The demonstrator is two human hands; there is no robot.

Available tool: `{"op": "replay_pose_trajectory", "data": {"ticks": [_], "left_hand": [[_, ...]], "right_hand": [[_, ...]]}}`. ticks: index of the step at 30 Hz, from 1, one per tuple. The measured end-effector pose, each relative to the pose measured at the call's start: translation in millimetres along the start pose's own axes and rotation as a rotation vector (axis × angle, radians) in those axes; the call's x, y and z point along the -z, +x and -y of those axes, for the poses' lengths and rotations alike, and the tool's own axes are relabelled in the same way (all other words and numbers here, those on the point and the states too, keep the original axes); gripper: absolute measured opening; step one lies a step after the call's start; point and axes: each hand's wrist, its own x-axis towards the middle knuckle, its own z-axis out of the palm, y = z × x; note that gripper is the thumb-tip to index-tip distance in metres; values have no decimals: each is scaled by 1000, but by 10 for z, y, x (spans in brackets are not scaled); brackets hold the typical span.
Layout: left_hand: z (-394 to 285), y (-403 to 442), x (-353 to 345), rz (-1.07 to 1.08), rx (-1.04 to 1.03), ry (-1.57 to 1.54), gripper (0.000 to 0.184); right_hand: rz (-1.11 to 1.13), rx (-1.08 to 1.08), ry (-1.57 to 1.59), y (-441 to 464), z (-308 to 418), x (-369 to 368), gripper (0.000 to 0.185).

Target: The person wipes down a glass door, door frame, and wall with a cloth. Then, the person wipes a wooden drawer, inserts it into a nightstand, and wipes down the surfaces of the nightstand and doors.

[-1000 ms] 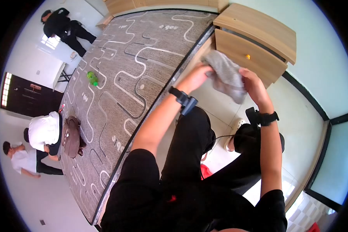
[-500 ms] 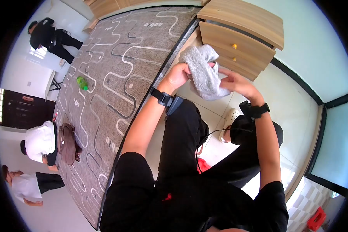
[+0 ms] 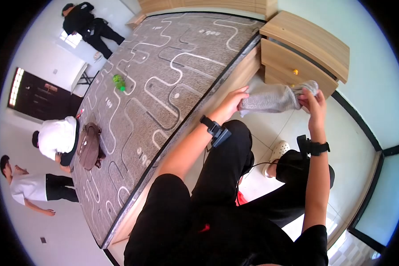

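Note:
A light grey towel (image 3: 270, 98) is stretched sideways between my hands, above the tiled floor and in front of the nightstand. My left hand (image 3: 233, 103) is closed on its left end, the thumb along the upper edge. At the other end, the fingers of my right hand (image 3: 314, 104) pinch the bunched, twisted part of the cloth. Some of my fingertips are hidden behind the fabric. Both wrists carry black straps with small devices.
A wooden nightstand (image 3: 303, 48) with yellow knobs stands ahead. To my left lies a patterned mattress (image 3: 164, 88) bearing a green bottle (image 3: 119, 83) and a brown bag (image 3: 89, 146). Three people are beyond it. A black cable (image 3: 270, 165) hangs by my legs.
The towel has gone from a loose folded loop to a stretched length. My right hand now grips its bunched right end, and my view has shifted.

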Motion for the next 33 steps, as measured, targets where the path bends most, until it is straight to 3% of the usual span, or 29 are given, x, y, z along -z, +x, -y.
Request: {"op": "replay_pose_trajectory", "data": {"ticks": [1,3,5,7,9,10,11,13,14,15,16,17,19,20,21,23,25,27,28,30,31,33], "left_hand": [[-15,-47,30,22,-11,183,38],[-7,-119,20,25,1,182,40],[-17,-164,-21,71,-17,313,42],[187,-24,-13,101,-38,415,51],[363,106,-85,134,-184,827,63],[298,52,-176,162,-182,938,76],[292,13,-282,162,-184,939,76],[298,-20,-539,17,-489,1038,72],[261,29,-649,15,-488,1038,72],[215,83,-759,183,-597,988,67],[166,112,-832,349,-701,932,62],[85,60,-905,345,-698,933,62],[13,-18,-1017,592,-709,964,50],[97,4,-1020,548,-820,1010,38],[126,18,-1015,547,-819,1009,38],[-90,-203,-1118,438,-119,746,35],[-101,-252,-1105,432,-175,607,41],[-194,-272,-1118,355,-130,492,39],[-234,-283,-1122,381,-269,328,46],[-340,-294,-1100,323,-274,188,50],[-409,-310,-1078,267,-279,46,53],[-480,-302,-979,177,-300,165,58]], "right_hand": [[-28,-31,70,-4,28,23,17],[-53,-62,137,1,37,106,15],[119,-91,285,0,52,174,10],[141,-84,284,-56,47,151,8],[274,-85,255,-150,91,117,8],[325,-87,231,-178,89,108,11],[326,-85,230,-245,133,73,11],[493,-109,138,-377,220,8,15],[617,-121,152,-376,164,22,19],[684,-133,146,-420,127,34,21],[692,-156,110,-478,153,2,22],[702,-178,74,-512,182,-25,23],[680,-138,127,-476,178,11,24],[652,-95,178,-461,184,22,24],[563,-45,211,-432,210,31,25],[336,18,292,-286,244,36,22],[222,66,203,-99,203,130,15],[179,5,9,29,145,234,21],[178,4,10,54,114,221,21],[235,-175,-331,69,48,198,37],[229,-176,-333,31,24,157,37],[136,-50,-292,-115,41,-18,55]]}}
